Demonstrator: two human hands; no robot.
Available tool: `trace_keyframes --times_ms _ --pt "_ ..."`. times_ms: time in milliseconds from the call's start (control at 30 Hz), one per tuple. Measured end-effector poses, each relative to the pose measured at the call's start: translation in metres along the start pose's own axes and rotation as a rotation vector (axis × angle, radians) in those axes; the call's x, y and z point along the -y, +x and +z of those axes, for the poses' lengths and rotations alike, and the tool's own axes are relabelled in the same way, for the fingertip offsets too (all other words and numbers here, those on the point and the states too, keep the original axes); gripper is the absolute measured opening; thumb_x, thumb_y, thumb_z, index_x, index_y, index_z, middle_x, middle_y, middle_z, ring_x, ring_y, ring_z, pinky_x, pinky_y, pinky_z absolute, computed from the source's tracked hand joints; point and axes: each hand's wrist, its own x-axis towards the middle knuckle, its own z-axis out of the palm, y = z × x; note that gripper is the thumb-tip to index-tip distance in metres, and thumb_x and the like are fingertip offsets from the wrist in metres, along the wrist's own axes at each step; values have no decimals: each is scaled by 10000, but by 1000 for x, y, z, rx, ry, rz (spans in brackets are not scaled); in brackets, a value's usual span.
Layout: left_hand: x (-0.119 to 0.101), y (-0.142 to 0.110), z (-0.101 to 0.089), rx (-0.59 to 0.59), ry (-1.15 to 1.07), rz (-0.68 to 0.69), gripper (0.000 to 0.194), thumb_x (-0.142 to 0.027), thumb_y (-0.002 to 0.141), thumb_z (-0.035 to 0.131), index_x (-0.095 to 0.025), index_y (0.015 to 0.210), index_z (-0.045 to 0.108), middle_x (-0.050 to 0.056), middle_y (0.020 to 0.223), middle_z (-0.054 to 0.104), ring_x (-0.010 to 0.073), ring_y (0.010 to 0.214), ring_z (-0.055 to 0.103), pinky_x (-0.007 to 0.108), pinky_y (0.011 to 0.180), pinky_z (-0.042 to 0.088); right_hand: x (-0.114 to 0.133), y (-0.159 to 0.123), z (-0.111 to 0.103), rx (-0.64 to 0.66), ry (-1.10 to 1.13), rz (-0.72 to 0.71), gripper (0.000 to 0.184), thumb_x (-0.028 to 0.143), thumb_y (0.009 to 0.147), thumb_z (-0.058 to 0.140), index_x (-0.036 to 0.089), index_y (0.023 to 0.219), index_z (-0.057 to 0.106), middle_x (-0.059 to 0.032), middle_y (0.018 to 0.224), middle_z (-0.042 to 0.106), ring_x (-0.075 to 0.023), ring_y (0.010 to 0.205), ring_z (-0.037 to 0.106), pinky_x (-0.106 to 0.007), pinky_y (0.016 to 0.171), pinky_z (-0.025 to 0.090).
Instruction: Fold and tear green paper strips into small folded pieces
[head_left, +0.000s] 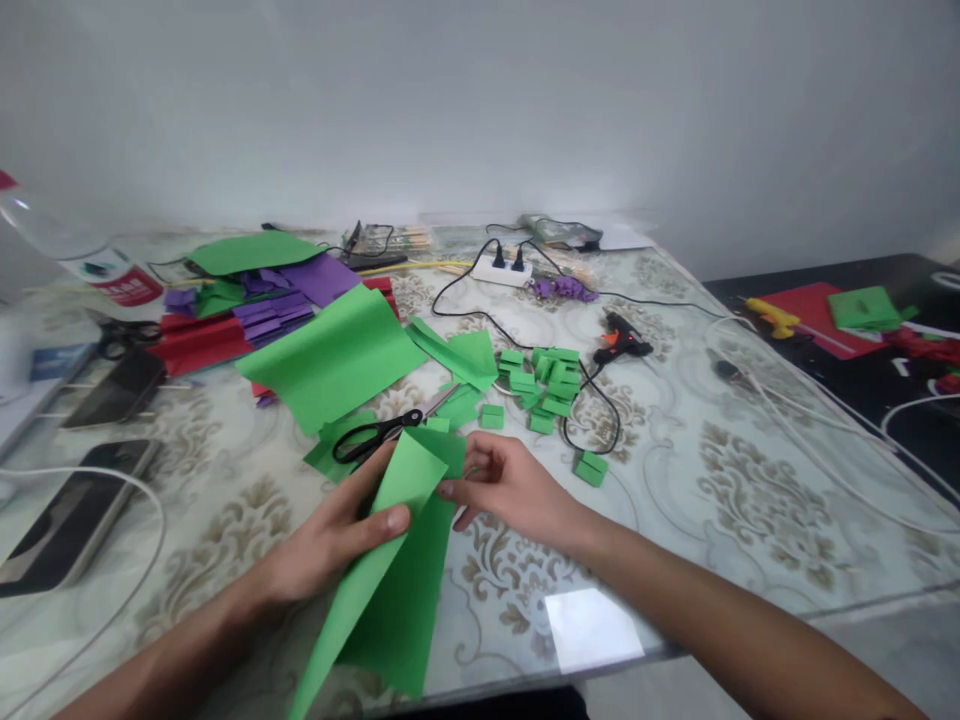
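Note:
A sheet of green paper point(409, 570), bent lengthwise into two flaps, is held up over the near side of the table. My left hand point(337, 530) grips its left flap, thumb on top and fingers behind. My right hand point(510, 490) pinches the other flap's edge near the upper right. Just beyond the paper lie black-handled scissors point(375, 435), partly over green scraps. A larger green sheet point(337, 350) rests behind them. Several small folded green pieces point(551, 380) are heaped to the right, and one piece point(591, 467) sits apart.
A glue gun point(622, 340) trails a black cord to a white power strip point(502, 268). Purple paper point(322, 278) and red paper point(199, 345) pile up at left, near a bottle point(97, 255) and a phone point(82, 520). White cables point(810, 430) cross the right side.

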Motion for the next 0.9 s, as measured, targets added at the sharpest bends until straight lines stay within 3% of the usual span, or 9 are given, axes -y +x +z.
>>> trace_keyframes --times_ms 267,467,667,767,900 --pt "-9 5 9 -34 75 33 733 -509 863 790 -233 1498 550 131 1380 717 376 1217 695 436 928 634 9 -7 0 88 -15 -17 412 363 674 962 165 877 662 -1 785 707 -162 746 724 -247 605 634" --pt "-10 5 16 -75 151 15 743 -520 854 802 -237 1488 537 126 1450 672 356 1210 694 420 932 632 2 -4 3 -43 -77 -51 420 491 775 881 195 801 584 36 594 646 -141 509 659 -219 434 551" --pt "-8 1 12 -22 60 -19 634 -554 884 757 -249 1422 617 74 1325 745 340 1159 707 381 938 612 -2 -2 4 -35 -152 -8 468 585 795 829 195 761 573 21 538 661 -126 406 604 -208 377 493" --pt "-9 1 10 -60 -38 -58 557 -569 913 711 -249 1368 683 69 1308 753 336 1187 687 348 962 579 0 -1 4 8 -137 18 480 606 785 826 176 768 614 9 549 669 -128 418 607 -213 371 493" --pt "-19 4 13 -46 -4 -98 494 -560 882 746 -213 1234 747 74 1107 792 291 982 710 302 794 571 0 -2 6 35 -120 58 491 611 768 833 162 777 635 0 562 675 -134 459 633 -227 404 539"
